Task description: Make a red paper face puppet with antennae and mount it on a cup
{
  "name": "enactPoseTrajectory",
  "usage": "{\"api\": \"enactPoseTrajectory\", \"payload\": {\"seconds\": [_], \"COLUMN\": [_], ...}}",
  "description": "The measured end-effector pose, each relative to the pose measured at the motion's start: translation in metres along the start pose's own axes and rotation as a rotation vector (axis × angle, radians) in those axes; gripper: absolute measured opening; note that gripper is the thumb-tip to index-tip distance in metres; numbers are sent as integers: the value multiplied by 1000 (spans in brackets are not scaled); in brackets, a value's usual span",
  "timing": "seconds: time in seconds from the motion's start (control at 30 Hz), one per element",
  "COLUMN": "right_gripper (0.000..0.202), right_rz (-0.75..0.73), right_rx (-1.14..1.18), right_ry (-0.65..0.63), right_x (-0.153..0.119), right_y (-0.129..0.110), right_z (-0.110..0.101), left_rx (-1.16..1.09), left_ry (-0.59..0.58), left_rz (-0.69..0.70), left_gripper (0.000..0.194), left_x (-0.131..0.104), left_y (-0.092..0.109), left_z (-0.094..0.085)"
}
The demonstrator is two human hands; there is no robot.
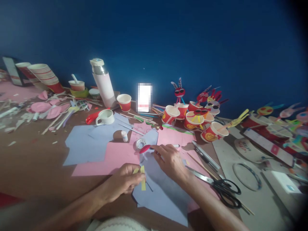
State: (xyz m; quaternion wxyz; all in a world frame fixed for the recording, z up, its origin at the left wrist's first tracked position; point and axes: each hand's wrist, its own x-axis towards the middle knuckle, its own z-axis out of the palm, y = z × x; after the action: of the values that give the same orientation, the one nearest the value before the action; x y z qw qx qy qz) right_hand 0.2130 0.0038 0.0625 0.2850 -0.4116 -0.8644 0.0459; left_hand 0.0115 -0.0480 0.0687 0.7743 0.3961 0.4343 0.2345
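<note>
Yellow paper strips (pixel 143 183) are pinched between the thumb and fingers of my left hand (pixel 131 178), over the edge of the blue paper (pixel 163 195). A thin dark stick (pixel 149 186) sticks out beside them. My right hand (pixel 169 158) reaches over the blue paper, its fingertips at a red oval piece (pixel 145 149). That piece lies by a white tape roll (pixel 140 144). Pink paper (pixel 96 162) spreads to the left under the blue sheets. Black-handled scissors (pixel 216 184) rest to the right of my right hand.
A white thermos (pixel 104 86), a white mug (pixel 105 117) and a small white bottle (pixel 124 136) stand beyond the hands. Red paper cups (pixel 214 133) with paper figures line the back right. Stacked cups (pixel 48 78) and pink scraps (pixel 54 110) are at the left.
</note>
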Motion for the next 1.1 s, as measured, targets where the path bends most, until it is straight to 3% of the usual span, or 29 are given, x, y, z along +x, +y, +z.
{"api": "enactPoseTrajectory", "payload": {"seconds": [0.13,0.23,0.57,0.73,0.83,1.0,1.1], "right_gripper": [16,15,29,27,18,47,48], "right_rz": [5,-13,-174,-103,-9,96,111], "right_rx": [-41,-29,25,17,40,56,46], "right_ry": [-28,-33,-110,-46,-74,-209,-212], "right_x": [14,9,-49,-55,-53,-51,-49], "right_y": [10,13,29,29,23,6,-1], "right_z": [20,21,-14,-19,-16,-9,-4], "left_rx": [79,143,288,371,398,434,453], "left_ry": [21,33,36,36,60,69,72], "left_rz": [44,61,57,55,78,69,90], "left_gripper": [39,36,35,35,34,34,34], "left_x": [-4,-5,0,7,12,23,29], "left_y": [2,4,17,25,28,31,27], "left_z": [-8,-10,-17,-15,-11,-9,-11]}}
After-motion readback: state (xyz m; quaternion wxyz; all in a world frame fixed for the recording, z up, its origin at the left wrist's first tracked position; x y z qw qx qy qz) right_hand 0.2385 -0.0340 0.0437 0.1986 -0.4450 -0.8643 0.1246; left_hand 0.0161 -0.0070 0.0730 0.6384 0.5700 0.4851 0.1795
